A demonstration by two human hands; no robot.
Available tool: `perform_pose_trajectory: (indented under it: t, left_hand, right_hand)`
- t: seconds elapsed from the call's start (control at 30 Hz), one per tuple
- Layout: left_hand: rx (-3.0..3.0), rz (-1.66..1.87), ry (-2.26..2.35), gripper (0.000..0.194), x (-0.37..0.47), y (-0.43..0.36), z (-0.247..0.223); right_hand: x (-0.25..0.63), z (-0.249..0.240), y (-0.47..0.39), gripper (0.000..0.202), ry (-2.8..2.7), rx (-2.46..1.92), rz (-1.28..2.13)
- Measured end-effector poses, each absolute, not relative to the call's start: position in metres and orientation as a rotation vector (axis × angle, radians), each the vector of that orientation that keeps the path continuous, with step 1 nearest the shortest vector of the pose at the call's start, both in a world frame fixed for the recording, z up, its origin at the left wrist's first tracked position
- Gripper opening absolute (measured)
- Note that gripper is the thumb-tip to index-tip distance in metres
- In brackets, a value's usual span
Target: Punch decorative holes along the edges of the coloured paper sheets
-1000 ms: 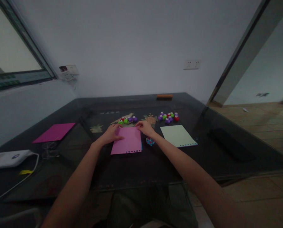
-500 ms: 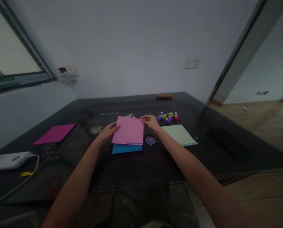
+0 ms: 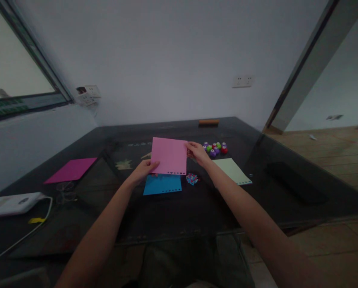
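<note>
A dark table (image 3: 173,218) spans mid-frame. Blue paper (image 3: 162,186) lies at centre, pale paper (image 3: 235,171) right of centre, magenta paper (image 3: 72,170) at left.

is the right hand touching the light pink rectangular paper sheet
Touching. The head view shows the right hand pinching the light pink rectangular paper sheet at its upper right corner.

A dark, glossy worktop (image 3: 197,214) is backed by a pale wall (image 3: 167,60), on which white sockets (image 3: 242,81) are mounted. At the left, a window (image 3: 9,56) is set in a dark frame (image 3: 33,48); at the right, a brown floor (image 3: 341,160) marked with seams is seen. The room is dimly lit.
</note>
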State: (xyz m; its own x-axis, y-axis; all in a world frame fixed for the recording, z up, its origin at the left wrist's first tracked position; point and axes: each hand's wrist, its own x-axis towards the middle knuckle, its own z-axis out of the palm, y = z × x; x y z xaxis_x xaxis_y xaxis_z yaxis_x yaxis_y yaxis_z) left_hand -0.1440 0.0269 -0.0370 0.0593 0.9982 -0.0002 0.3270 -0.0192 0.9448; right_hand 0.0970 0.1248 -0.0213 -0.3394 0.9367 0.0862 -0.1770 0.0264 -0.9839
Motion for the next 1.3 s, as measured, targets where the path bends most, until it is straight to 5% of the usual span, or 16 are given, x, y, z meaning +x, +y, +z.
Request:
perform_pose_trajectory:
  t: [0.3, 1.3]
  left_hand:
    - [1.477, 1.111, 1.316, 0.037, -0.121, 0.022, -0.035]
    - [1.793, 0.941, 1.350, 0.042, -0.086, 0.011, -0.037]
  right_hand:
    - [0.128, -0.017, 0.088, 0.019, -1.898, -0.828, 1.525]
    - [0.158, -0.029, 0.061, 0.037, -1.814, -0.928, 1.450]
